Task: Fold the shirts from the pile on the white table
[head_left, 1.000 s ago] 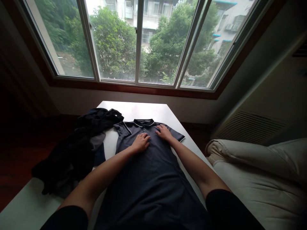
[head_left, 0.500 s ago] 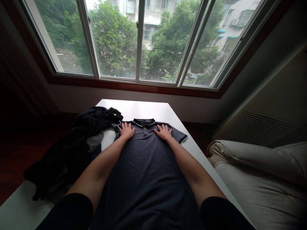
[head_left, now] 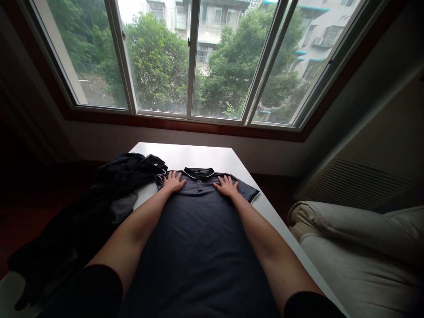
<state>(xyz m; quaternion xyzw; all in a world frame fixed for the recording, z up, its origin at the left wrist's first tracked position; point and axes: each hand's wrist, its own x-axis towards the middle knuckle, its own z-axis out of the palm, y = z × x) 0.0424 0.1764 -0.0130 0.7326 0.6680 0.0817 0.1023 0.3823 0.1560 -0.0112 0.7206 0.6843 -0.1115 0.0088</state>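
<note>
A dark navy polo shirt (head_left: pixel 198 229) lies spread face up, its black collar (head_left: pixel 199 172) with a pale edge pointing toward the window. Below the collar is a short row of buttons. My left hand (head_left: pixel 172 182) rests flat on the shirt's left shoulder area, fingers spread. On the other side of the buttons, my right hand (head_left: pixel 226 186) also lies flat with its fingers apart, beside the right sleeve (head_left: pixel 247 190). Neither hand grips the cloth. The shirt's lower part runs toward me between my forearms.
The white table (head_left: pixel 185 152) carries a heap of dark clothes (head_left: pixel 99 203) along its left side, close to the left sleeve. A pale sofa (head_left: pixel 361 256) stands to the right. Beyond the table are a wall and a wide window (head_left: pixel 190 62).
The view has tilted slightly, so the table and shirt appear a little lower. Both hands stay flat on the shirt in nearly the same places.
</note>
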